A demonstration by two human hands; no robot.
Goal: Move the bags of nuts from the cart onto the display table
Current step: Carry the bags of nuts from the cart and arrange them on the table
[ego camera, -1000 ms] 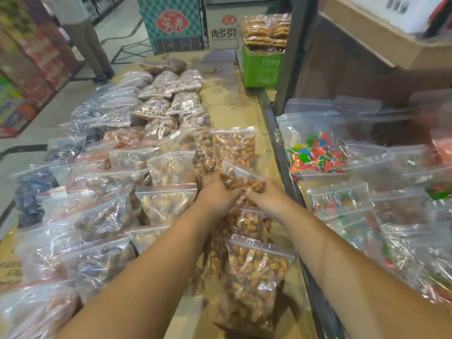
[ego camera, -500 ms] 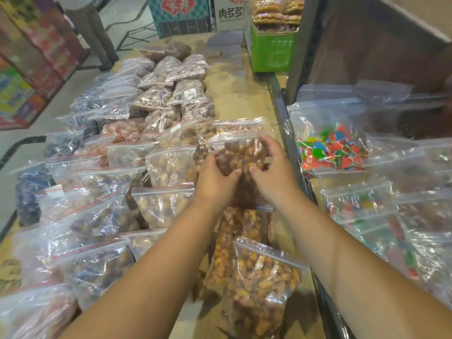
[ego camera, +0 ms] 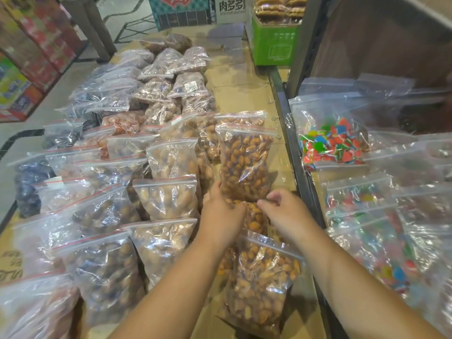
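A clear zip bag of orange-brown nuts (ego camera: 244, 162) lies flat on the cardboard-covered display table (ego camera: 244, 89), at the right end of the rows of bags. My left hand (ego camera: 221, 214) rests at its lower left corner, fingertips touching the plastic. My right hand (ego camera: 286, 209) hovers just below its lower right corner with loosely curled fingers and holds nothing. Between my hands a second nut bag (ego camera: 255, 217) shows only in part. A third nut bag (ego camera: 259, 282) lies nearer, under my forearms.
Several rows of bagged nuts and dried fruit (ego camera: 168, 199) fill the table's left side. A metal rail (ego camera: 293, 152) bounds the table on the right, with bags of coloured sweets (ego camera: 330, 145) beyond it. A green box (ego camera: 274, 45) stands at the far end. A person's legs (ego camera: 90, 25) are at top left.
Both hands carried the nut bag forward, laid it flat on the table, and have drawn back to its lower edge, letting go.
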